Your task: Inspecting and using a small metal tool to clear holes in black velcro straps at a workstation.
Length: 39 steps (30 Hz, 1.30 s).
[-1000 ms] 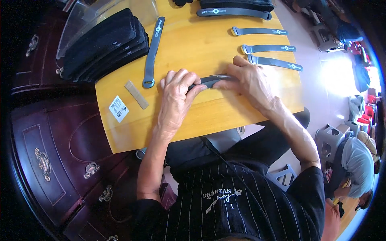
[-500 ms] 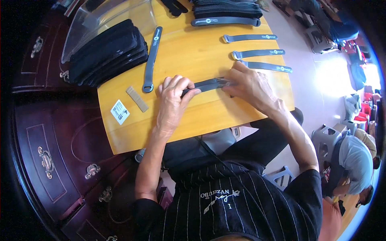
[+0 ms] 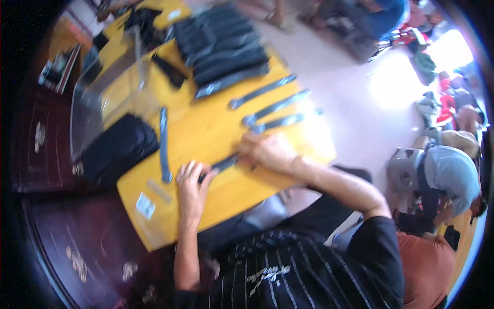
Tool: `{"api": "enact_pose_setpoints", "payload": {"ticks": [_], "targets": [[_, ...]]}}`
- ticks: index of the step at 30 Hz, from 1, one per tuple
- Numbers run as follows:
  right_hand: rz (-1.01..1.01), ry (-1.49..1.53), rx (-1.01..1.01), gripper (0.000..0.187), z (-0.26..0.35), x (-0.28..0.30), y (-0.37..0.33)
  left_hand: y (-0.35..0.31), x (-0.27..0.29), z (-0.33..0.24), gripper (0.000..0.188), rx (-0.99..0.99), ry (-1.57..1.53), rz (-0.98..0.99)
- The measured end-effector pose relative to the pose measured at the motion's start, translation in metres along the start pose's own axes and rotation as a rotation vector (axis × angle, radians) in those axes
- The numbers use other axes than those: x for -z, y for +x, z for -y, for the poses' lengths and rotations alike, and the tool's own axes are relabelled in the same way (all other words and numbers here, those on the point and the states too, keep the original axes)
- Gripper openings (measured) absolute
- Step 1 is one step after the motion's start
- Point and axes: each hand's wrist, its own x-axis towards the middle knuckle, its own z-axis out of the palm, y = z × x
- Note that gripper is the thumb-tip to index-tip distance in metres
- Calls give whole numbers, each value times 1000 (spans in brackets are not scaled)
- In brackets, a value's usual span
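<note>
Dark flat strap (image 3: 222,165) is pinched on the yellow wooden table (image 3: 206,134) by left hand (image 3: 191,186) and right hand (image 3: 265,153).

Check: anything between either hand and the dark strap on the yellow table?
Nothing visible. The left hand and right hand both rest on the dark strap, one at each end, on the yellow table.

The person wears a black short-sleeved shirt (image 3: 303,268) with thin white vertical stripes and pale lettering across the chest; both forearms are bare.
</note>
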Motion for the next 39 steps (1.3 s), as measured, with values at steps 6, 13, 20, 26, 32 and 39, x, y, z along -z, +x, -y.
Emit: {"api": "enact_pose_setpoints", "payload": {"ticks": [6,13,20,26,32,39], "targets": [[-97,107,-9,26,14,-6,2,-8,10,-6,17,6,61,-10],[-51,163,-20,34,7,-4,5,-4,10,-4,18,7,34,-21],[10,233,-92,23,16,27,-15,-4,16,-15,19,-67,224,-24],[48,188,-111,16,11,32,-21,26,14,-33,16,-197,278,127],[-9,165,-87,17,12,19,-18,66,-29,-31,7,-324,-146,213],[-139,291,-29,18,5,-5,-20,77,-24,-33,8,-52,-291,420]]}}
